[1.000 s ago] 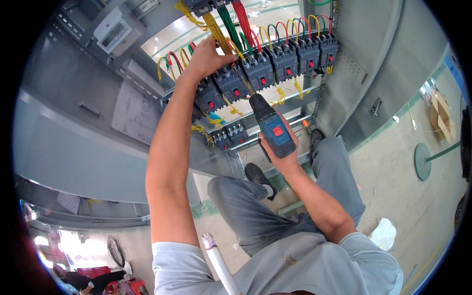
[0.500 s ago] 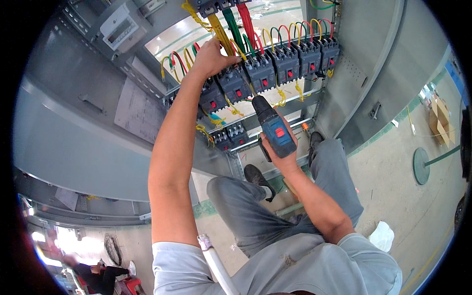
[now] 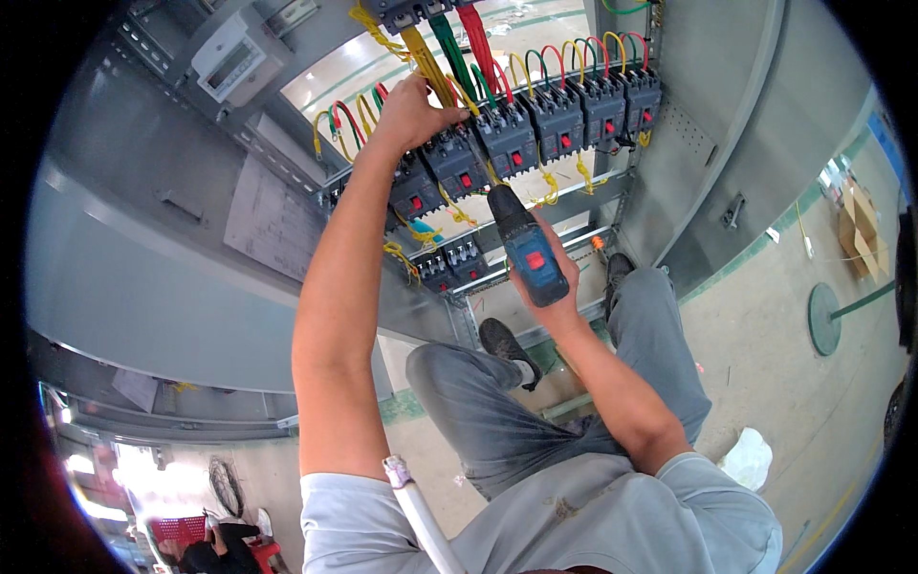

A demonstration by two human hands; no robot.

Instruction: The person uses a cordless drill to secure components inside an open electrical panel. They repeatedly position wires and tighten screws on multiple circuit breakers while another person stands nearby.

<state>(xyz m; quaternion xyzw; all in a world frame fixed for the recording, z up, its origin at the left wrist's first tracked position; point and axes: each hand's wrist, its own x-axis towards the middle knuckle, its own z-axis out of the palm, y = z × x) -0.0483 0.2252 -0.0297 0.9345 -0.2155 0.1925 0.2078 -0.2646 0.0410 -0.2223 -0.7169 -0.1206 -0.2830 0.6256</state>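
Observation:
My right hand [image 3: 564,287] is wrapped round the grip of a blue and black cordless drill [image 3: 532,256]. Its long thin bit points up at the terminals of a dark grey circuit breaker [image 3: 449,163] with a red switch; the bit's tip is too small to make out. My left hand [image 3: 413,115] is at the top of that breaker, its fingers and thumb closed round yellow wires [image 3: 427,62] that come down from above. Part of the wires is hidden behind the fingers. Green wires [image 3: 449,48] and red wires [image 3: 477,43] hang just to the right.
More breakers [image 3: 557,120] with looped coloured wires line the rail inside a grey metal cabinet [image 3: 727,124]. Two small breakers [image 3: 466,258] sit lower. A meter [image 3: 234,59] is at upper left. A cardboard box [image 3: 861,230] stands at right. Another person [image 3: 225,547] sits at lower left.
The drill in my right hand has shifted slightly left and turned a little. My left hand stays at the yellow wires. The person in the background has changed posture.

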